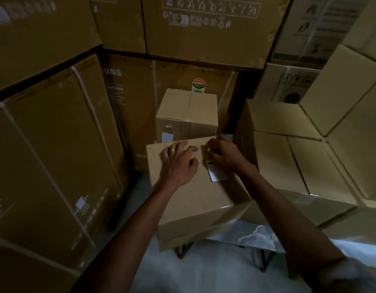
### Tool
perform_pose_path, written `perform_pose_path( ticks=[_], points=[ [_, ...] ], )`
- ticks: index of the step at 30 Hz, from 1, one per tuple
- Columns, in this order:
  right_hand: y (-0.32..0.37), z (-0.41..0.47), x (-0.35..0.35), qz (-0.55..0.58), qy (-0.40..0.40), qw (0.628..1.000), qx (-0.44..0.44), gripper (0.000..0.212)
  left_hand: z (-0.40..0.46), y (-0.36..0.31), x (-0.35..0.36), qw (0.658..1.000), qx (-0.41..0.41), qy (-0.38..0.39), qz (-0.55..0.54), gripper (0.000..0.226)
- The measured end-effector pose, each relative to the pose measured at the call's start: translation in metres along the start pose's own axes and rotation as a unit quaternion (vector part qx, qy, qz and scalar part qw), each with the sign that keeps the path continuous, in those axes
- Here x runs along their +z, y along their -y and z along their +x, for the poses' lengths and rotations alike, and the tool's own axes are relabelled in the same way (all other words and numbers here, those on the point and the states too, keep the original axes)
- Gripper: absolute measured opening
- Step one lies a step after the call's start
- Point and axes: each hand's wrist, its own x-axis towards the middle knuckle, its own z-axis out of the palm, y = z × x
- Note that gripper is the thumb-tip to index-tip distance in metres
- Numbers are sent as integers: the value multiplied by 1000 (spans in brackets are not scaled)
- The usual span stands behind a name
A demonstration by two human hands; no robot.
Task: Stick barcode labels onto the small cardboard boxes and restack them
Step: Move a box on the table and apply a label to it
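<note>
A small cardboard box [195,199] lies in front of me on a steel table, its top face up. My left hand [178,159] rests flat on the box's top with spread fingers. My right hand [223,153] has curled fingers at the box's far right edge and holds a sheet of white barcode labels [216,172] against the top. A second small box [186,115] stands behind, with a white label [167,137] on its front face.
Large strapped appliance cartons [56,144] wall in the left and back. Plain stacked boxes [288,157] fill the right side. The steel table [256,233] juts toward me at the lower right; grey floor [204,275] shows below.
</note>
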Motion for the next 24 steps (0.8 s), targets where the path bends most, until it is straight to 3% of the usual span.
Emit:
perform_pose_path(
  ticks=[2, 6, 13, 16, 19, 24],
  points=[
    [1, 5, -4, -6, 13, 1000, -13, 24, 0, 0, 0, 1000, -3, 1, 1, 42],
    [-1, 13, -8, -21, 48, 999, -16, 51, 1, 0, 0, 1000, -6, 5, 5, 43],
    [-21, 17, -6, -1, 49, 995, -84, 62, 1, 0, 1, 1000, -7, -5, 5, 43],
    [-14, 1, -22, 55, 26, 992, -107, 38, 0, 1, 1, 1000, -5, -6, 3, 45],
    [-7, -12, -38, 185, 23, 980, -70, 35, 1, 1, 2, 1000, -5, -12, 4, 42],
    [-12, -9, -47, 228, 27, 973, -3, 22, 1, -2, 1, 1000, -13, -6, 5, 41]
  ],
)
